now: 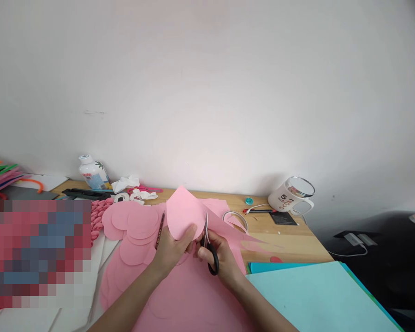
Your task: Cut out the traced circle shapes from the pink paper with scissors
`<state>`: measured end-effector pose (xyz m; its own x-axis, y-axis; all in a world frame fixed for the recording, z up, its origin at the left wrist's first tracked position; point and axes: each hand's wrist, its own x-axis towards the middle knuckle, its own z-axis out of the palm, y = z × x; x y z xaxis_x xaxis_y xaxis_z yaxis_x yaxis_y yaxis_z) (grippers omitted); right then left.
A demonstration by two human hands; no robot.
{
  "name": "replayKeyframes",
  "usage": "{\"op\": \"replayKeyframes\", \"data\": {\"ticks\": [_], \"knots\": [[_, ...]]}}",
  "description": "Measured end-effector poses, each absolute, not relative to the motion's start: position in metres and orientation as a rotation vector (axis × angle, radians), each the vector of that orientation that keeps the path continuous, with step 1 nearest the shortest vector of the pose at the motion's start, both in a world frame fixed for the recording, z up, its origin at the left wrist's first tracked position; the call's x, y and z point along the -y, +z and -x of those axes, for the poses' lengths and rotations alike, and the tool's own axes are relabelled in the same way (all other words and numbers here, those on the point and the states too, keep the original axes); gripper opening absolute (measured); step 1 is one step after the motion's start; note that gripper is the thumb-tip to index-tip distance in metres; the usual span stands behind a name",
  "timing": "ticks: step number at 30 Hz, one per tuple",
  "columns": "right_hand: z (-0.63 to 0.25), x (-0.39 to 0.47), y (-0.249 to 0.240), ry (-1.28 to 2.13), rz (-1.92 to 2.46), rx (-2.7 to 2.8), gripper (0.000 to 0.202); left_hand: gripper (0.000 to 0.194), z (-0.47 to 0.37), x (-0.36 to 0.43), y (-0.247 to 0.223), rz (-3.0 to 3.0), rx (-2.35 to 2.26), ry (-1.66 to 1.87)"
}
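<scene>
My left hand (174, 246) pinches a piece of pink paper (185, 213) that is rounded along its lower side and pointed at the top. In my right hand (221, 258) is a pair of scissors (212, 258) with black handles, its blades upright at the paper's right edge. A long pink strip (228, 230) trails off to the right beside the blades. Under both hands lie large pink sheets (193, 295). Several cut pink circles (141, 221) overlap to the left, with a dark patterned pencil (160, 230) beside them.
A white mug (287, 196) stands at the back right, near a roll of tape (244, 223). Light blue sheets (314, 286) lie at the front right. At the back left are a white bottle (93, 173), crumpled tissue (126, 183) and colourful pipe cleaners (3, 177).
</scene>
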<state>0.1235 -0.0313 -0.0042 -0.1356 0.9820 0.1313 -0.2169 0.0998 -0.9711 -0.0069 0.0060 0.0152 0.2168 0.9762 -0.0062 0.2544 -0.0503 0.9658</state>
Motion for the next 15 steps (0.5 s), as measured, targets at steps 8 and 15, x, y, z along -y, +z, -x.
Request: {"op": "replayKeyframes", "data": {"ticks": [8,15], "knots": [[-0.1287,0.0293,-0.0079,1.322,0.911,1.243,0.041,0.038,0.0046,-0.0013,0.0212,-1.450,-1.182,0.937],[-0.1275,0.0311,-0.0051,1.319,0.873,1.249,0.037,0.036,0.0030,-0.0017,0.0212,-1.412,-1.162,0.941]]}}
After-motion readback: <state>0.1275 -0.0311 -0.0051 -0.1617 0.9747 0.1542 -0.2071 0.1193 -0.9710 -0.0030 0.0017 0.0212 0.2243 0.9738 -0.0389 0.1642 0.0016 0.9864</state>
